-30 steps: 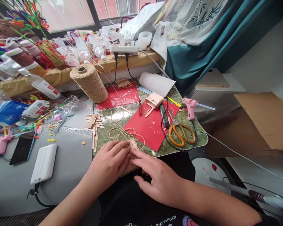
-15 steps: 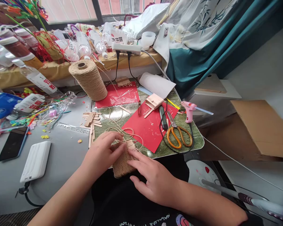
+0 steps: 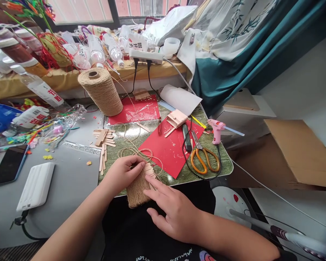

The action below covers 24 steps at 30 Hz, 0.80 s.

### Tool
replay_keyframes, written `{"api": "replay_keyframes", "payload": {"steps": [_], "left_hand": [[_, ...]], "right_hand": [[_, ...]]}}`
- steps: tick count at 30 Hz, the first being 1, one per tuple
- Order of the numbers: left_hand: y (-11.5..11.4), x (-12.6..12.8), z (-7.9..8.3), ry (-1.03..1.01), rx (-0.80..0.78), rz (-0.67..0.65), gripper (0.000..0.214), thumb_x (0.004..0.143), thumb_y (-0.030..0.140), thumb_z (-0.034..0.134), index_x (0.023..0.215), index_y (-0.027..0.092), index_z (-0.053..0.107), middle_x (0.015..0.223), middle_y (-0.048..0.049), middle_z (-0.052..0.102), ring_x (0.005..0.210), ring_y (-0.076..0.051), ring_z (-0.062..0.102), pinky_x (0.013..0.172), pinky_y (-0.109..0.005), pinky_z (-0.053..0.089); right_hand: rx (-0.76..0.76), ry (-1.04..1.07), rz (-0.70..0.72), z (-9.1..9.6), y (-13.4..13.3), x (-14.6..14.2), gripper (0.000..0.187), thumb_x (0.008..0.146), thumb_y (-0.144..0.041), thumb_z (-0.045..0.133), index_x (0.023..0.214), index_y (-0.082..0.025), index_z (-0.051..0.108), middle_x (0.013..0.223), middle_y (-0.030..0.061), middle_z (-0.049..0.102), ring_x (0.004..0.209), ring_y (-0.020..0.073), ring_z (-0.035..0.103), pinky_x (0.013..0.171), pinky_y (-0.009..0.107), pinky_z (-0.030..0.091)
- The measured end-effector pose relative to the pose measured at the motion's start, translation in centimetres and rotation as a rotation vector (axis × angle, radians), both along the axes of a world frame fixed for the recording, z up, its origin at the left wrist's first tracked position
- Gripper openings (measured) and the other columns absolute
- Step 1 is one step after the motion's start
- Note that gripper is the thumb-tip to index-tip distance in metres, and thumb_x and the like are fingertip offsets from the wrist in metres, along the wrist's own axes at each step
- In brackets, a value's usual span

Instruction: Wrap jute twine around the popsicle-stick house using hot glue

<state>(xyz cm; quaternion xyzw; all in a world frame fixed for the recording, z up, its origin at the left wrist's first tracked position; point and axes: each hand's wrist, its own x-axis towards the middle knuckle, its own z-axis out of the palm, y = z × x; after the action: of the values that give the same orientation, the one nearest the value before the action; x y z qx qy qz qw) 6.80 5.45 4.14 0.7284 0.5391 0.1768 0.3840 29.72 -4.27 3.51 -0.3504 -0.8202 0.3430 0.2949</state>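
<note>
A small panel of craft sticks wrapped in brown jute twine (image 3: 137, 190) lies tilted at the table's near edge, with bare rounded stick ends (image 3: 150, 169) showing at its upper right. My left hand (image 3: 126, 170) is at its upper left, thumb and forefinger pinched on the twine at the wrapped edge. Along the right side, my right hand (image 3: 174, 210) rests its outstretched fingertips on the panel, fingers apart. Loose loops of twine (image 3: 133, 148) trail behind the panel toward a large twine spool (image 3: 100, 90).
Orange-handled scissors (image 3: 205, 159), a green utility knife (image 3: 187, 137) and a small stick box (image 3: 176, 119) lie around a red sheet (image 3: 165, 156). A pink glue gun (image 3: 216, 130) stands at right. Craft sticks (image 3: 103, 139), a power bank (image 3: 36, 186) and a phone (image 3: 9, 163) are left.
My left thumb and fingers have drawn back toward the panel's upper left edge, uncovering more of the wrapped face and the stick ends. My right hand has barely moved.
</note>
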Motion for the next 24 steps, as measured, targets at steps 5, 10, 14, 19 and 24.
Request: {"api": "replay_keyframes", "payload": {"steps": [5, 10, 14, 19, 24], "left_hand": [[0.1, -0.1, -0.6, -0.097, -0.034, 0.013, 0.034, 0.103, 0.048, 0.053, 0.099, 0.024, 0.076, 0.099, -0.0025, 0.080, 0.094, -0.023, 0.073, 0.085, -0.034, 0.056], [0.0, 0.1, -0.3, -0.114, -0.059, 0.017, 0.035, 0.103, 0.052, 0.053, 0.097, 0.022, 0.072, 0.094, -0.0021, 0.076, 0.091, -0.022, 0.070, 0.080, -0.032, 0.054], [0.0, 0.3, 0.2, -0.120, -0.072, -0.006, 0.024, 0.096, 0.044, 0.061, 0.099, 0.022, 0.070, 0.095, -0.0018, 0.075, 0.089, -0.021, 0.069, 0.078, -0.031, 0.053], [0.1, 0.1, 0.0, -0.125, -0.074, -0.008, 0.019, 0.094, 0.037, 0.058, 0.095, 0.021, 0.069, 0.093, -0.0016, 0.074, 0.089, -0.021, 0.068, 0.082, -0.033, 0.052], [0.1, -0.6, -0.7, -0.232, -0.128, 0.018, 0.024, 0.098, 0.040, 0.053, 0.101, 0.021, 0.068, 0.099, -0.0028, 0.073, 0.096, -0.022, 0.067, 0.088, -0.035, 0.051]], "right_hand": [[-0.033, 0.019, -0.023, 0.0, -0.1, 0.1, 0.046, 0.098, -0.021, 0.062, 0.144, -0.015, 0.059, 0.168, 0.0210, 0.044, 0.147, 0.0291, 0.057, 0.117, 0.042, 0.055], [0.004, -0.032, -0.022, -0.3, -0.1, -0.1, 0.048, 0.099, -0.022, 0.061, 0.146, -0.013, 0.057, 0.168, 0.0209, 0.044, 0.148, 0.0304, 0.056, 0.119, 0.044, 0.053], [0.028, -0.057, -0.018, -0.3, 0.1, -0.4, 0.048, 0.099, -0.022, 0.060, 0.146, -0.012, 0.056, 0.168, 0.0213, 0.043, 0.146, 0.0315, 0.057, 0.119, 0.045, 0.053], [0.033, -0.070, -0.018, -0.1, 0.2, -0.5, 0.048, 0.099, -0.022, 0.060, 0.146, -0.013, 0.056, 0.168, 0.0214, 0.044, 0.145, 0.0324, 0.058, 0.117, 0.046, 0.055], [0.040, -0.031, -0.024, -0.3, 0.2, -0.3, 0.047, 0.098, -0.021, 0.062, 0.145, -0.013, 0.057, 0.165, 0.0214, 0.047, 0.143, 0.0310, 0.061, 0.116, 0.044, 0.056]]}}
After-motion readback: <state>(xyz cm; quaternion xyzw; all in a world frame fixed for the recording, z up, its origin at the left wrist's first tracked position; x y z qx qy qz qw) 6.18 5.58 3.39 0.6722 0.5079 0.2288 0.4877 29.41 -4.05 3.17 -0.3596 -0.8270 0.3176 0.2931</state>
